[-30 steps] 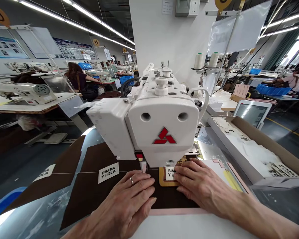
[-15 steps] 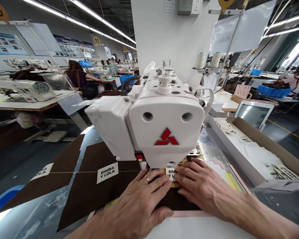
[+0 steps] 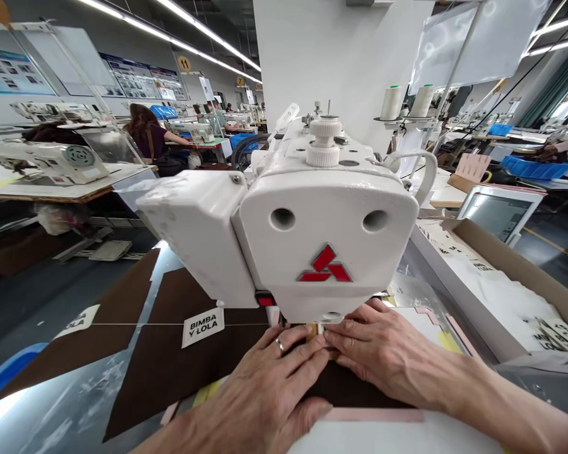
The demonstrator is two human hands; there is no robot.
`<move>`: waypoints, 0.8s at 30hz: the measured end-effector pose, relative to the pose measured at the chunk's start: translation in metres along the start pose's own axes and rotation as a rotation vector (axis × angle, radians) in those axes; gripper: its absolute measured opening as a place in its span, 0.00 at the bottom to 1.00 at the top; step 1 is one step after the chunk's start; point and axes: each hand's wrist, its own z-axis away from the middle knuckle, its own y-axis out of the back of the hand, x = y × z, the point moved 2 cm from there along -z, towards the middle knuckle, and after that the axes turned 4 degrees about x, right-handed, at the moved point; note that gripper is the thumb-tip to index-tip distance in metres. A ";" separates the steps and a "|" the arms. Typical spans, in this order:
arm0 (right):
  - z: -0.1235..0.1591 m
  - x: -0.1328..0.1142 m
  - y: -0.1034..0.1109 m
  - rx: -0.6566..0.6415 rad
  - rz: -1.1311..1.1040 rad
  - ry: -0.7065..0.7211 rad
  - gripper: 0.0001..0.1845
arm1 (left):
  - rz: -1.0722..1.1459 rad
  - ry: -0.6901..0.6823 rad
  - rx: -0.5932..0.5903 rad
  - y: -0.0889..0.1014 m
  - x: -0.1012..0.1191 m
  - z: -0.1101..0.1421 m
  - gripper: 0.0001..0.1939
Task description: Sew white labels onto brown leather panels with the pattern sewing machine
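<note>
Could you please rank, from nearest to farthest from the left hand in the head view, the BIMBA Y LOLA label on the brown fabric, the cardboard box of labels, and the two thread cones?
From the left hand:
1. BIMBA Y LOLA label, just to its left on the brown fabric.
2. Cardboard box, off to the right.
3. Thread cones, far behind the sewing machine, upper right.

Factory hall under ceiling light strips (image 3: pixel 203 50), white pillar (image 3: pixel 341 57), rows of worktables (image 3: pixel 52 202).
</note>
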 end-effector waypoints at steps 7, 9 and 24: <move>0.001 0.003 -0.002 -0.019 0.010 -0.008 0.14 | 0.066 -0.006 0.100 0.001 -0.012 0.014 0.18; 0.002 0.004 -0.002 -0.042 0.007 -0.017 0.14 | 0.065 -0.021 0.057 -0.001 -0.017 0.019 0.19; 0.004 0.000 -0.002 -0.085 0.000 -0.058 0.13 | 0.028 -0.056 0.038 0.001 -0.021 0.026 0.18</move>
